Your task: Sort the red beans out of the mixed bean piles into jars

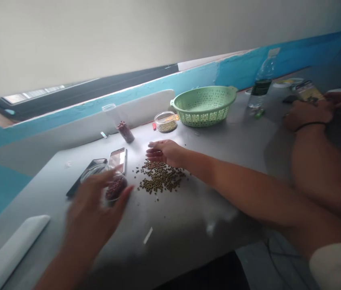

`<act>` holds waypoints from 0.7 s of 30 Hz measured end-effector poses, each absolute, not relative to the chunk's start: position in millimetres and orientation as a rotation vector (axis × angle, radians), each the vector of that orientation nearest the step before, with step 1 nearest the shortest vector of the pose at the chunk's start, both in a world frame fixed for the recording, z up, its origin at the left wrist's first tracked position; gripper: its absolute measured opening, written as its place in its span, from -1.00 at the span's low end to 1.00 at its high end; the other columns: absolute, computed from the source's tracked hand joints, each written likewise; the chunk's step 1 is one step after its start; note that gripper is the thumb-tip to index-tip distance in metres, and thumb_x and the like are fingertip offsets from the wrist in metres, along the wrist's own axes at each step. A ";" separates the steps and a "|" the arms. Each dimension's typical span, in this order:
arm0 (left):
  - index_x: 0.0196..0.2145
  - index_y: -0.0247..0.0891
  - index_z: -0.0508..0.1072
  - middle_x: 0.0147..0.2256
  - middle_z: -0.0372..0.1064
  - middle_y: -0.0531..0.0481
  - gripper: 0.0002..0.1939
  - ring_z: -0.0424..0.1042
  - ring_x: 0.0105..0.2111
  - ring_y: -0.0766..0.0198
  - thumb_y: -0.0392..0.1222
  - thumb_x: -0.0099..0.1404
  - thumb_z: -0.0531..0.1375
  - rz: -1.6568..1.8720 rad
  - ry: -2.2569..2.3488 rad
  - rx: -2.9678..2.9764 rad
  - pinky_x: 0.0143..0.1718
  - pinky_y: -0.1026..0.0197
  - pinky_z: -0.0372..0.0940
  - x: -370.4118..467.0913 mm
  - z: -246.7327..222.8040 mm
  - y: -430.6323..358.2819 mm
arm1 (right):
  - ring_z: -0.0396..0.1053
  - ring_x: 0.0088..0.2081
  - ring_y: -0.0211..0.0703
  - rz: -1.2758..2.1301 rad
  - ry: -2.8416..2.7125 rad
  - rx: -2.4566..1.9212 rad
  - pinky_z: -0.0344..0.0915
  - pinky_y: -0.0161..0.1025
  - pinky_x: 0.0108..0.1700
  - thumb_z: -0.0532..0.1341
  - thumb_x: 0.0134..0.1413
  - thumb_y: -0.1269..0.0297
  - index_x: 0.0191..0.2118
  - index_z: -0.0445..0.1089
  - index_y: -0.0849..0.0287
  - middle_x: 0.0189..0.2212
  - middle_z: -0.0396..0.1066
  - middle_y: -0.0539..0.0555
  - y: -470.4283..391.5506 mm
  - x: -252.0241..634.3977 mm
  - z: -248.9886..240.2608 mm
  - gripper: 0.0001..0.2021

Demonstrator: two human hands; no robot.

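My left hand, smeared by motion, has its thumb and fingers apart around a clear jar of dark red beans. I cannot tell whether it touches the jar. Just above the far side of a spread pile of small green-brown beans is my right hand. Its fingers are loosely curved and nothing shows in them. A phone with a lit screen lies between the jars. Behind it is a second clear jar, partly filled with red beans. Farther back sits a round clear tub holding greenish beans.
A green plastic basket stands by the wall, with a water bottle to its right. Another person's hand holds a phone-like object at far right. A dark flat object and a white bar lie left.
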State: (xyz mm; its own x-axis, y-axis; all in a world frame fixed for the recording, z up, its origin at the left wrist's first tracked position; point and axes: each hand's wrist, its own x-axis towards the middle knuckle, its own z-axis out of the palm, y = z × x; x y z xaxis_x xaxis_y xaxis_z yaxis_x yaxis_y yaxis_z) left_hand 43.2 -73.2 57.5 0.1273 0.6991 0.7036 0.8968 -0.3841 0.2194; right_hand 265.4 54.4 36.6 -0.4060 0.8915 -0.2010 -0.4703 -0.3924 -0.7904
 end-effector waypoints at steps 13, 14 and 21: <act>-0.21 -0.30 0.56 -0.42 0.55 0.05 -0.62 0.53 -0.46 0.31 0.11 0.47 0.23 -1.030 -2.182 -2.522 -0.32 0.16 0.49 103.1 40.8 14.1 | 0.43 -0.38 -0.30 1.798 -0.960 -0.838 0.56 -0.29 -0.24 0.30 0.34 0.43 -0.37 0.41 0.24 -0.41 0.45 0.05 54.9 268.8 40.7 -0.80; -0.23 -0.30 0.56 -0.43 0.56 0.05 -0.64 0.54 -0.46 0.31 0.09 0.47 0.23 -1.037 -2.192 -2.527 -0.33 0.16 0.49 103.7 40.3 14.0 | 0.43 -0.39 -0.30 1.788 -0.988 -0.855 0.57 -0.28 -0.24 0.31 0.33 0.43 -0.37 0.41 0.24 -0.42 0.45 0.05 55.0 269.3 41.2 -0.81; -0.30 -0.18 0.65 -0.39 0.63 -0.04 -0.80 0.60 -0.39 0.10 -0.08 0.32 0.24 -0.926 -1.919 -2.613 -0.24 0.02 0.48 98.2 41.3 2.4 | 0.47 -0.38 -0.24 1.143 -1.488 -1.064 0.50 -0.21 -0.25 0.37 0.26 0.36 -0.35 0.50 0.25 -0.42 0.52 0.07 80.8 302.5 44.5 -0.86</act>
State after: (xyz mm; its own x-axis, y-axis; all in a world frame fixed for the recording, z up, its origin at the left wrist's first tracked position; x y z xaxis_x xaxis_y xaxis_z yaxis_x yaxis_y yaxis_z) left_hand 98.2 2.4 41.3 0.2119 0.9331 0.2906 0.8079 -0.3345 0.4851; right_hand 302.5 80.8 44.5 -0.1750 0.9700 0.1687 0.0871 0.1859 -0.9787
